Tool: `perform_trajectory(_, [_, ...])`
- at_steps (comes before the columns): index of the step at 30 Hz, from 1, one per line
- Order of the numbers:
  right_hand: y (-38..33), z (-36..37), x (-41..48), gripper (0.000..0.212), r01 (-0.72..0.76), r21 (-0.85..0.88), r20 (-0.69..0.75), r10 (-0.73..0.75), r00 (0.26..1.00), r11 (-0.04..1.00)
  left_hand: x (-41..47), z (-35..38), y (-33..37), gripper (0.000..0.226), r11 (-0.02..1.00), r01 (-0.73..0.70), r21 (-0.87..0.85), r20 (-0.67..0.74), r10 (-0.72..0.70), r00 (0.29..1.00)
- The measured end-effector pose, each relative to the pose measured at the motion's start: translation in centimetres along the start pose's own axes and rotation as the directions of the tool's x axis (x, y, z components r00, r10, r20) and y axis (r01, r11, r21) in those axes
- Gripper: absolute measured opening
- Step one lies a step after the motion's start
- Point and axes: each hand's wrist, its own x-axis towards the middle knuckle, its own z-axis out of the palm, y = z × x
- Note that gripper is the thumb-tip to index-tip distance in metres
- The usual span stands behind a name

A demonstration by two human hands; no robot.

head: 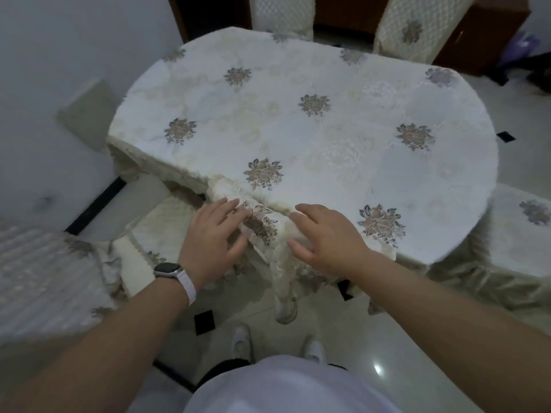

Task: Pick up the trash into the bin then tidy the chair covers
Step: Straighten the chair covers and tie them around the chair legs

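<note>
Smoothing the chair cover (262,225) should need only light pressure. It looks like thin embroidered fabric: soft, light and quick to bunch or slide. It drapes over a chair back at the 6 o'clock edge of the table (357,93). The left hand (213,236) lies on its 9 o'clock side and the right hand (326,234) on its 3 o'clock side. Both have fingers extended and spread, pressing rather than pinching. The hanging hem (283,281) seems the best place to take hold.

L chair cover (41,263) blurred & cut off; far chair covers (402,31) cropped at top.
</note>
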Motion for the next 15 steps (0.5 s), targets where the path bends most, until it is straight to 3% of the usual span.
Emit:
perform_trajectory(9, [-5.3, -0.3, 5.0, 0.055, 0.313, 0.011, 0.010, -0.313, 0.950, 0.950, -8.2, -5.1, -1.7, 0.040, 0.954, 0.208, 0.217, -0.105, -0.189, 0.976])
perform_trajectory(15, [-10.7, 0.0, 8.9, 0.058, 0.402, -0.001, 0.048, -0.402, 0.915, 0.916, -12.1, -8.2, -5.2, 0.044, 0.902, 0.356, 0.244, -0.170, -0.322, 0.931])
